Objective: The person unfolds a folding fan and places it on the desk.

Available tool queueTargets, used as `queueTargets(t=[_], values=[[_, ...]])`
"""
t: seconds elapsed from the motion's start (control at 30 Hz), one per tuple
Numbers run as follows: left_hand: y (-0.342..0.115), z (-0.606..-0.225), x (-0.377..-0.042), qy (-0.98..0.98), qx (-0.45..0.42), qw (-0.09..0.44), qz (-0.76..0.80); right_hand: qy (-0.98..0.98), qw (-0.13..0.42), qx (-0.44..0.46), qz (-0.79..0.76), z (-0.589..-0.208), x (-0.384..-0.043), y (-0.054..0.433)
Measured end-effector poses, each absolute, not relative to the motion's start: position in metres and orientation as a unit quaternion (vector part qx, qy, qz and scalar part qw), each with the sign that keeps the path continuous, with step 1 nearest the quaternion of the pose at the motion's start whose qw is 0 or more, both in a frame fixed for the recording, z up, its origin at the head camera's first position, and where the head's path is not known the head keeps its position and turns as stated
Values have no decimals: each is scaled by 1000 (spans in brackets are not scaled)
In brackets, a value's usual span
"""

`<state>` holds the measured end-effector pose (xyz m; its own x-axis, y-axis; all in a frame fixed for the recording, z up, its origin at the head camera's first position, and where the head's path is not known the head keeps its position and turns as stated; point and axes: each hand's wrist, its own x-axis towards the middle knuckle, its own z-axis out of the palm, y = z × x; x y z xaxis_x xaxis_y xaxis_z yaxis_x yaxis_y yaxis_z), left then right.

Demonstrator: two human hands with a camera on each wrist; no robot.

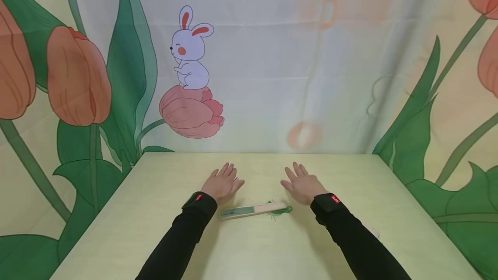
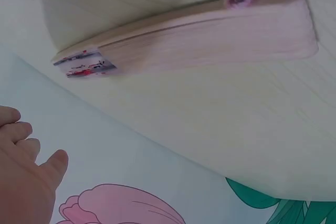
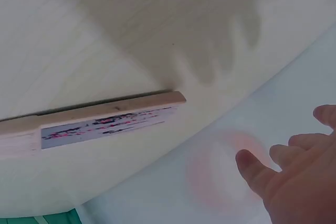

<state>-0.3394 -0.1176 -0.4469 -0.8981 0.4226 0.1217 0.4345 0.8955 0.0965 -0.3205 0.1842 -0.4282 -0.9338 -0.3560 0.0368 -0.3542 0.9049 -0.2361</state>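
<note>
My left hand (image 1: 222,183) and right hand (image 1: 302,183) are held out over the far half of the table, fingers straight and spread, holding nothing. Between the forearms lies a closed folding fan (image 1: 253,210) with a green section and a green tassel. Another closed fan (image 2: 210,32), pale pink with a pink cord, shows in the left wrist view; the left hand (image 2: 23,166) is apart from it. In the right wrist view, a closed fan (image 3: 105,124) with a dark-and-red pattern lies apart from the right hand (image 3: 304,177). The head view shows little of these two.
The pale table (image 1: 186,167) ends at a straight back edge. Behind it hangs a cloth (image 1: 253,77) printed with tulips, leaves and a white rabbit. A small pale end (image 1: 372,230) of something shows beside the right forearm.
</note>
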Motion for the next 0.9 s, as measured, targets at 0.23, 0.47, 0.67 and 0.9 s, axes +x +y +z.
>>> queueTargets(t=[0.23, 0.47, 0.67, 0.9], values=[[-118, -453, -338, -971, -222, 40, -75, 973, 29, -197, -118, -438, -317, 180], [-118, -456, -329, -971, -226, 15, -80, 967, 54, -216, -126, -437, -307, 170], [-120, -460, -320, -959, -262, 30, -107, 963, 56, -230, -127, -437, -298, 159], [-119, -455, -311, -959, -268, 23, -91, 962, 46, -249, -103, -443, -293, 149]])
